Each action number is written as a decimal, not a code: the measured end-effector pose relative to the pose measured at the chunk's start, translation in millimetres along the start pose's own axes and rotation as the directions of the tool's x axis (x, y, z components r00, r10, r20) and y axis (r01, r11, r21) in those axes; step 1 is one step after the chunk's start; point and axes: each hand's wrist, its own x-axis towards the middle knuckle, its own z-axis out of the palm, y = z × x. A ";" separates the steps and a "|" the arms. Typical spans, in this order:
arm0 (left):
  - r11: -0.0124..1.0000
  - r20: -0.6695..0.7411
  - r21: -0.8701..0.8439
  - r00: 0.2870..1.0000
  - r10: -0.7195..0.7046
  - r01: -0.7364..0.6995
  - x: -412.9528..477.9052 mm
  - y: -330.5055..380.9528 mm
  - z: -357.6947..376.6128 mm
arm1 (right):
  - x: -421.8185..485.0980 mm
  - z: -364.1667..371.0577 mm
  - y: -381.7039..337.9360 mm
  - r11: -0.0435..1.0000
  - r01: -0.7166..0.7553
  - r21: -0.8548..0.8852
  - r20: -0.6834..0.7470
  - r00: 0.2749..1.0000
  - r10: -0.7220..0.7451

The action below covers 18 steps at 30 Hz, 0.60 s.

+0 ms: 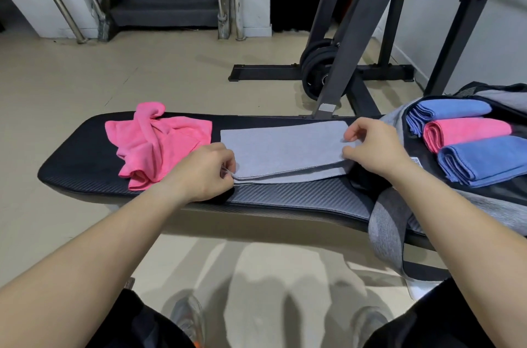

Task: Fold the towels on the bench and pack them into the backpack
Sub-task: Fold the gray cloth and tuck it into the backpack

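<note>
Head camera, looking forward and down at a black padded bench [85,165] in a gym room. A grey towel [285,148] lies flat across the middle of the bench, folded once lengthwise, its two layers showing along the near edge. The left hand [199,174] pinches the towel's near left corner between thumb and fingertips. The right hand [373,148] grips the towel's right end, fingers curled over the top layer. Just left of the grey towel lies a crumpled pink towel [154,145], not yet folded, its near edge close to the bench's front lip. At the right end of the bench an open grey backpack [396,213] lies on its back; inside it three folded towels sit side by side: a blue towel [450,109] farthest away, a folded pink towel [467,132] in the middle, another blue one [487,159] nearest.

What could go wrong, as a judgement: the two layers look slightly misaligned at the near edge, so the next fold may come out skewed if the corners are not squared. Pulling the towel sideways could drag it against the pink towel and nudge that off the bench. The backpack looks nearly filled across its width, so pushing another towel in could ruffle the folded ones
</note>
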 end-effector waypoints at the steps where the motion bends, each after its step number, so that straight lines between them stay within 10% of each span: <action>1: 1.000 0.045 0.026 0.999 -0.008 0.007 -0.5 -0.5 0.9 | -1.2 1.5 1.4 1.000 -0.004 -0.007 0.036 0.999 0.004; 7: 0.920 0.077 0.392 0.995 -0.065 0.030 12.4 24.2 0.9 | -0.1 11.3 15.2 0.982 0.016 -0.189 0.251 0.967 0.032; 18: 0.999 0.133 0.050 0.991 0.009 -0.016 78.8 133.7 51.9 | 3.4 11.0 15.2 0.968 -0.138 -0.210 0.248 0.950 0.189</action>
